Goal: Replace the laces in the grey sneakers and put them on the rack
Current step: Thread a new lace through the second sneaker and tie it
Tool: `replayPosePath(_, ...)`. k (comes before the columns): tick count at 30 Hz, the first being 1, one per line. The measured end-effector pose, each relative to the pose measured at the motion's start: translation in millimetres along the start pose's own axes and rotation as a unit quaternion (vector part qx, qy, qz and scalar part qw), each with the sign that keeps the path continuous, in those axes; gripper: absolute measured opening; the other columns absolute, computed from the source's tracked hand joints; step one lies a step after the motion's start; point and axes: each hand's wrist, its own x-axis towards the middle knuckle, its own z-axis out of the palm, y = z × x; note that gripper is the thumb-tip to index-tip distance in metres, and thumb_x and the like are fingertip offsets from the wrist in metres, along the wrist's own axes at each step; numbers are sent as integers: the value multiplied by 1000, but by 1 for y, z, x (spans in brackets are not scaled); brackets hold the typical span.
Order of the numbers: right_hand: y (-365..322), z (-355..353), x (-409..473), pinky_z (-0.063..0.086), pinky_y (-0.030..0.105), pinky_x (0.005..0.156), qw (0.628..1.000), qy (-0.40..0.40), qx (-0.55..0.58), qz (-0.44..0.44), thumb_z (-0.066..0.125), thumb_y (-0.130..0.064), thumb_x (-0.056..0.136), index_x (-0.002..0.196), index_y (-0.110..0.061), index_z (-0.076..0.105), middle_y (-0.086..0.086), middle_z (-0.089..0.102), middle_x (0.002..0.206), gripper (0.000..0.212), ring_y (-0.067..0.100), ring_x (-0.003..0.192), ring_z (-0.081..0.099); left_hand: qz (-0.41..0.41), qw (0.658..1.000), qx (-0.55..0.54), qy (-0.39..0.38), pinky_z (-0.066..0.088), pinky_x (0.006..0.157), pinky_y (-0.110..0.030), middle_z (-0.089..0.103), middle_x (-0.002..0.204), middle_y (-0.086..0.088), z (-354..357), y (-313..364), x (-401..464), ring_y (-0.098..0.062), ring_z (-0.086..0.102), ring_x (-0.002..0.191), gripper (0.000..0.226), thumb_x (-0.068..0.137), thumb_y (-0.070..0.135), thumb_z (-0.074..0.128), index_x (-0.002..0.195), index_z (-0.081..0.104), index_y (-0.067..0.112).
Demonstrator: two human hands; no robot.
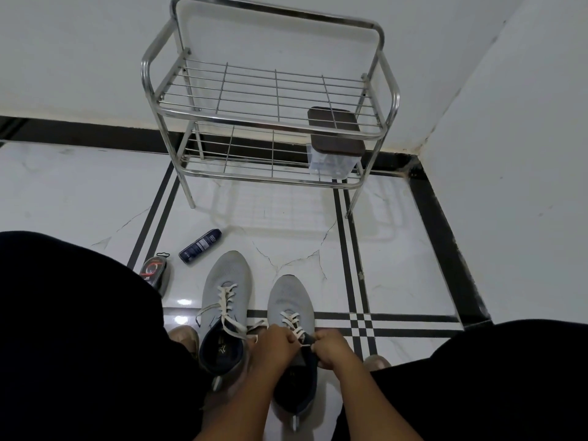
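Both hands pinch the lace ends at the top of the right sneaker.

Left hand and right hand are curled tight on the white lace; the left sneaker stands just beside it on the floor, its lace loose; the rack stands beyond, a box on its lower shelf; a can lies near the left sneaker's toe.

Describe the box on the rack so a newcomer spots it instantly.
Find the steel shoe rack against the wall. On its lower shelf, at the right end, sits a clear plastic box with a dark brown lid. It is the only item on the rack; the sneakers and bottle lie on the floor.
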Motion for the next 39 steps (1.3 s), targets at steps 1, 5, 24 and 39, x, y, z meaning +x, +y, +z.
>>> replayPosePath(1,3,1,5,58,48,82,1000,-5,3,2,47,-7,65,89,-12,72,18,69,94,35,34,91,66,-3,1000,0,0,44,90,-34,68,84,4,1,0,1,-18,63,93,18,75,34,51,63,63,28)
replayPosePath(5,-2,-3,-8,58,50,79,998,-10,66,16,47,1,69,85,-10,72,21,68,99,32,34,94,67,0,1000,17,5,40,95,-37,69,89,5,5,0,4,-17,61,97,20,78,33,50,77,71,30)
replayPosePath(24,-29,-10,-52,54,27,63,989,-23,142,40,50,8,86,105,-8,70,18,66,112,32,28,107,62,9,999,31,14,33,100,-40,63,104,7,1,6,-2,-18,53,111,25,81,33,48,89,71,27)
replayPosePath(39,-39,-16,-72,55,26,60,983,-58,167,46,42,8,91,118,4,61,10,61,92,33,16,77,59,52,994,88,43,29,104,-40,63,107,7,2,7,-4,-20,49,113,25,88,32,50,97,73,29)
